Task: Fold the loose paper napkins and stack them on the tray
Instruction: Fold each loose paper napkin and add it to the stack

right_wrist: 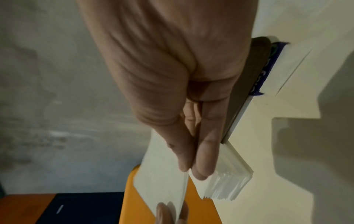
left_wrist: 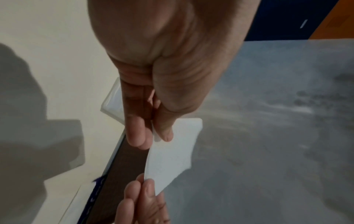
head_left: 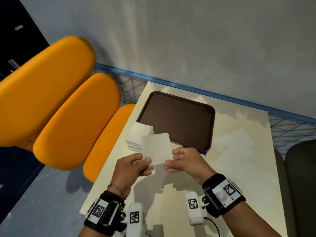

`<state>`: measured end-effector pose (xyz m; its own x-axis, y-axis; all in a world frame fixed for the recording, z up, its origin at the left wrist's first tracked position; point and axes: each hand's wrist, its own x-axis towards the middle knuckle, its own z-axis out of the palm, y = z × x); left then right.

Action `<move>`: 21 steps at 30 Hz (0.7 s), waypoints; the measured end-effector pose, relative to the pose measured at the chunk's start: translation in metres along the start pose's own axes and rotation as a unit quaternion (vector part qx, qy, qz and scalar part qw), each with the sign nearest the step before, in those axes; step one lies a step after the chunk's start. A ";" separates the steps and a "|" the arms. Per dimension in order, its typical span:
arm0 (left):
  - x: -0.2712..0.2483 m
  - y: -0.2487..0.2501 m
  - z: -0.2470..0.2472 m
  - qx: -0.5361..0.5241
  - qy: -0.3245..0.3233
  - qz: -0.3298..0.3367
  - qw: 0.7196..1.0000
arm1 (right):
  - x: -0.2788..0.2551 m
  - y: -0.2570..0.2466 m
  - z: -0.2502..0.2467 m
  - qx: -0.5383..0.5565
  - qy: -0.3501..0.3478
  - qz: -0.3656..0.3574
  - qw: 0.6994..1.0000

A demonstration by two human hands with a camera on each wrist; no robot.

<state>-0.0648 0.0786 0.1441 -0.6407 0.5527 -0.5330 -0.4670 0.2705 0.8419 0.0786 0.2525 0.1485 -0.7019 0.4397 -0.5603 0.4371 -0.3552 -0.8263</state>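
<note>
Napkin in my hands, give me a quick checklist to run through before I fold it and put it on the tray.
1. Left hand pinches the napkin at its near left corner: ok.
2. Right hand pinches the near right edge: ok.
3. Only one sheet held: cannot tell; the wrist views show a thin edge, layers unclear.
4. Napkin lifted off the table, with room to fold: ok.
5. Brown tray has bare space for the stack: ok; no napkins show on it yet.
6. Pile of loose napkins sits tidy beside the tray's near left corner: ok.
</note>
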 end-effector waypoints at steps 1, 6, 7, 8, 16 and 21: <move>0.008 0.000 -0.009 0.004 0.007 -0.005 1.000 | 0.008 -0.002 0.007 -0.006 0.003 0.001 1.000; 0.057 0.004 -0.046 0.048 0.021 -0.004 0.999 | 0.058 -0.009 0.038 -0.063 0.017 0.017 0.998; 0.068 0.006 -0.052 0.065 0.017 -0.003 0.998 | 0.070 -0.010 0.043 -0.067 0.036 0.018 0.997; 0.080 0.008 -0.057 0.078 0.017 -0.002 0.997 | 0.081 -0.011 0.047 -0.064 0.059 0.020 0.996; 0.154 0.004 -0.074 0.172 0.109 0.047 0.978 | 0.151 -0.019 0.075 -0.104 0.183 0.031 0.977; 0.175 -0.008 -0.074 0.226 0.129 0.053 0.964 | 0.173 -0.012 0.080 -0.143 0.209 0.053 0.966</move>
<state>-0.2181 0.1151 0.0376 -0.8279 0.3975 -0.3957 -0.1142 0.5712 0.8128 -0.0929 0.2666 0.0658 -0.3822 0.7293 -0.5675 0.6742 -0.1999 -0.7110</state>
